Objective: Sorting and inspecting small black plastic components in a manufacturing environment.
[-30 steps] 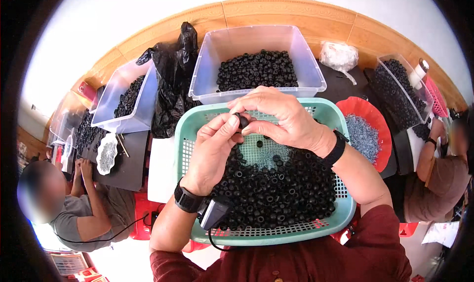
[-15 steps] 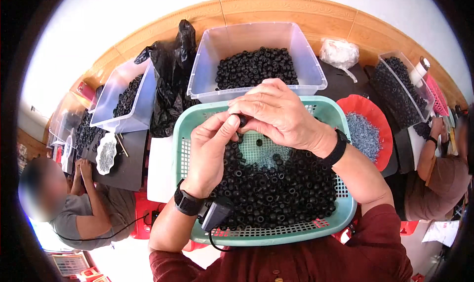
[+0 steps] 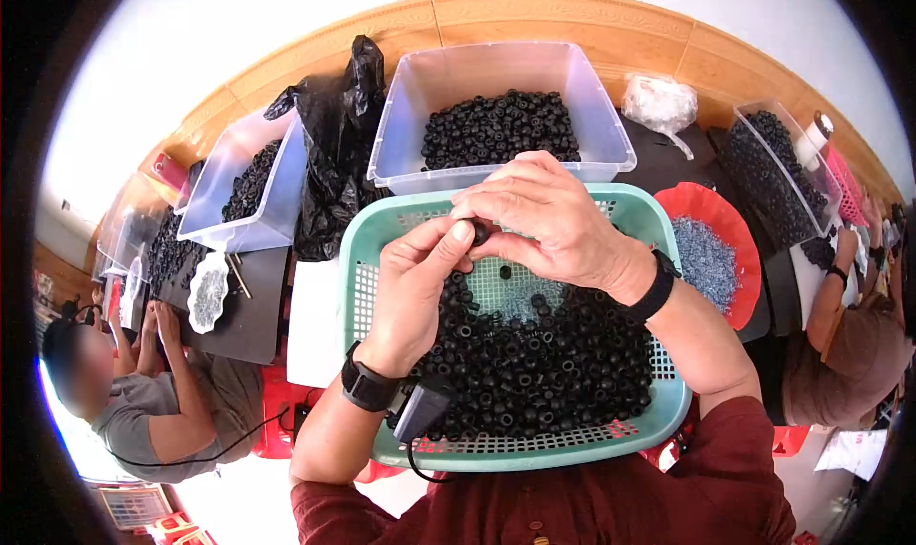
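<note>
Over the far part of a green plastic basket (image 3: pixel 367 235), my left hand (image 3: pixel 420 268) pinches a small round black ring-shaped part (image 3: pixel 481 233) between thumb and fingers. My right hand (image 3: pixel 549 225) meets it from the other side, its fingers closed at the same part and partly covering it. Below my hands, many loose black ring-shaped parts (image 3: pixel 544 373) fill the near side of the basket. Some small blue-grey pieces (image 3: pixel 520 306) lie on the mesh bottom among them.
A clear bin (image 3: pixel 501 158) of black parts stands behind the basket, beside a black plastic bag (image 3: pixel 336 154). At right are a red bowl (image 3: pixel 748 259) of blue-grey pieces and another bin (image 3: pixel 778 168). One person (image 3: pixel 162 402) sits at left, another (image 3: pixel 849 345) at right.
My hands stay together on the black part with only slight finger movement. The whole view has shifted a little. The person at left has turned the head somewhat.
</note>
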Tool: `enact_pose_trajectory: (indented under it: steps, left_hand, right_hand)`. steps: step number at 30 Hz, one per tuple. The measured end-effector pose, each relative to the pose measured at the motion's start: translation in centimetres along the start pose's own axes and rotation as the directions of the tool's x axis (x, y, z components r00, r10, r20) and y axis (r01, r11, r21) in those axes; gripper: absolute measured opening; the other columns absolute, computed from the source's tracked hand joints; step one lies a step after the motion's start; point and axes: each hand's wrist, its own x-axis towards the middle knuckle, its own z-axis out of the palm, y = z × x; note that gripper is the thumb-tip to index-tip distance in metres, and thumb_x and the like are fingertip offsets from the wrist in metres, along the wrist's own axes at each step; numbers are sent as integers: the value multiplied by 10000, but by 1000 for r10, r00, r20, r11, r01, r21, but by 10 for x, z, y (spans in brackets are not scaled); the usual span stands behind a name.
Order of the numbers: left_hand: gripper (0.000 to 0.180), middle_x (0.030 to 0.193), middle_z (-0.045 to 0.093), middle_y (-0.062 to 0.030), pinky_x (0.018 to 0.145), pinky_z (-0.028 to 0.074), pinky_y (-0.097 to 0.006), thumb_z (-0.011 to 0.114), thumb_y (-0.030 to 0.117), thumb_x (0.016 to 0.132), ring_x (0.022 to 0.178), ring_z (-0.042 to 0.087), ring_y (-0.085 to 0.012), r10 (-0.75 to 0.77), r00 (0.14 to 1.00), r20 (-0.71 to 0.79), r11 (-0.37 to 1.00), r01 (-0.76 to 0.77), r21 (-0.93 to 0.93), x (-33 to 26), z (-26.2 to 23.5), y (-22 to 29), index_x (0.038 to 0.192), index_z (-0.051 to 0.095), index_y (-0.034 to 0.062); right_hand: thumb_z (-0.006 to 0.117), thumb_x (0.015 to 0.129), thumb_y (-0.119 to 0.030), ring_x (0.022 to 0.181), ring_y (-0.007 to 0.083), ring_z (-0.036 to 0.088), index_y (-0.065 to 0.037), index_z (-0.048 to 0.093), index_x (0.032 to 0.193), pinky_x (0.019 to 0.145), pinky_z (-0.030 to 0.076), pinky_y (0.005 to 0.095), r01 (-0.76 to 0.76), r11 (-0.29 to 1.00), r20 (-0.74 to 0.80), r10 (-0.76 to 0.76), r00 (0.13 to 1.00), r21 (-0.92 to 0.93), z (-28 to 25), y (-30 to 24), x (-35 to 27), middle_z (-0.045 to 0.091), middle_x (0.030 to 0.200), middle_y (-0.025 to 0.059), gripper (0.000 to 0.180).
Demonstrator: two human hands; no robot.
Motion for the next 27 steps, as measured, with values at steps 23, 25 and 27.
enact_pose_trajectory:
  steps: [23, 25, 27]
  left_hand:
    - [317, 1042, 596, -22, 734, 453, -203, 628, 42, 862, 840, 556, -66, 313, 950, -14, 926, -302, 225, 0, 10, 15, 1176, 582, 42]
    - [367, 1049, 592, -26, 734, 456, -197, 636, 13, 842, 834, 556, -64, 327, 944, 29, 898, -321, 301, -1, 9, 17, 1201, 567, 44]
    - [439, 1062, 589, -29, 731, 458, -187, 654, -9, 822, 818, 558, -62, 364, 927, 85, 842, -367, 395, -2, 8, 15, 1243, 544, 49]
  right_hand:
    - [726, 731, -38, 972, 179, 603, -34, 655, 1063, 827, 499, 316, -249, 814, -12, 299, 954, 524, 0, 2, -1, 636, 1105, 66, 340]
    - [718, 756, -23, 942, 131, 607, -21, 660, 1056, 805, 518, 274, -328, 664, 36, 413, 910, 672, 0, 2, 0, 629, 1099, 71, 306]
    - [716, 754, -17, 922, 134, 606, -18, 662, 1049, 804, 517, 271, -399, 651, 124, 426, 896, 646, -4, 2, 2, 627, 1067, 71, 300]
